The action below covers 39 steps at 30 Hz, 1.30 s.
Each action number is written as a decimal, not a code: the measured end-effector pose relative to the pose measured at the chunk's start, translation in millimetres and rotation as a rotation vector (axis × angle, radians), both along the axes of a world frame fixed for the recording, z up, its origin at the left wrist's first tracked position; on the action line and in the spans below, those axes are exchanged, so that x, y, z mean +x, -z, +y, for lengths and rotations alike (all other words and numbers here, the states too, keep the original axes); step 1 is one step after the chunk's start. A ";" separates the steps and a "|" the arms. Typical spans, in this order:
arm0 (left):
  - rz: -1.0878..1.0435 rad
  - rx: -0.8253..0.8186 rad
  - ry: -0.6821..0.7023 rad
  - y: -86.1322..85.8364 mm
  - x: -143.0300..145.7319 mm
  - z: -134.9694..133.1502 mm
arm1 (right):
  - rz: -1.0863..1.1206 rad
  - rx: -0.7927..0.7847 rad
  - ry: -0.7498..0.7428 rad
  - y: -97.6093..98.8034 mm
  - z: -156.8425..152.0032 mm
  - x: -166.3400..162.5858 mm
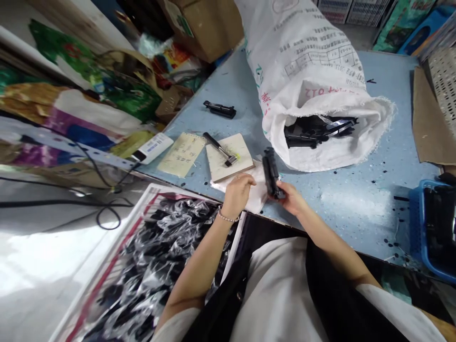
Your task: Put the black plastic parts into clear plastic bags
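Head view, near to far. Crate (110,251) at the left of the body: pale rim, red bar along it, filled with dark pieces (153,266) in crinkled clear film. Left hand (238,192) at the desk (356,199) edge, beaded bracelet (228,217) on the wrist; fingers curled inward, cannot tell whether that grip pinches anything. Right hand (290,197): grip pinching the near end of a black part (272,173), thumb and fingers at its right side. Part is between the hands, over the near edge of the desk. Long axis runs away from the body, far end leaning slightly left. Narrow, ridged, dark; slightly blurred.

Pale sheet (258,190), creased, behind the left hand. On it, or partly so, a squarish block (219,164), flat and off-white, scuffed. Hammer (216,146) across it: dark slim handle to far left, metal head toward the near right. Blue basket (416,228) at far right, perforated plastic, glossy black pieces inside. Yellowish note (183,154), handwritten, left of the block. Sack (302,52), white printed weave, frayed mouth facing the body; jumbled black parts (320,133) in the mouth. Second part (220,110) lies alone beyond the block, long axis roughly crosswise.
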<state>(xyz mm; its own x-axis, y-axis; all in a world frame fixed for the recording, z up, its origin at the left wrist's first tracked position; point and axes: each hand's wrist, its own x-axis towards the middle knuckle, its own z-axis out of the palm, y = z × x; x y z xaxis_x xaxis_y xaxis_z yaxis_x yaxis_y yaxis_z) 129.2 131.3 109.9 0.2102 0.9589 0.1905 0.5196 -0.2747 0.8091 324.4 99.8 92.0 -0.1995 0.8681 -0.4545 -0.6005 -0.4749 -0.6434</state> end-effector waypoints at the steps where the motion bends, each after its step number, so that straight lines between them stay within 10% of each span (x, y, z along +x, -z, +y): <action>1: 0.117 0.097 0.042 -1.5 -2.8 -2.1 | -0.025 -0.017 0.050 0.4 0.3 5.6; 5: 0.315 0.199 0.121 -3.7 -4.8 -6.3 | -0.097 0.023 0.057 -14.2 -22.2 40.9; 11: 0.301 0.184 0.098 -2.2 6.8 -8.7 | 0.036 -0.046 -0.323 -25.1 -77.6 56.9; 20: 0.380 0.460 0.109 -15.4 -2.4 -44.1 | 0.227 -0.252 -0.274 -2.5 -53.2 21.4; 26: 0.216 0.417 0.408 -8.3 27.5 -87.5 | -0.109 -0.013 0.100 -14.0 -47.0 10.6; 39: -0.004 0.090 0.222 -23.2 26.9 -70.9 | -0.863 0.364 0.013 -23.3 -53.0 0.5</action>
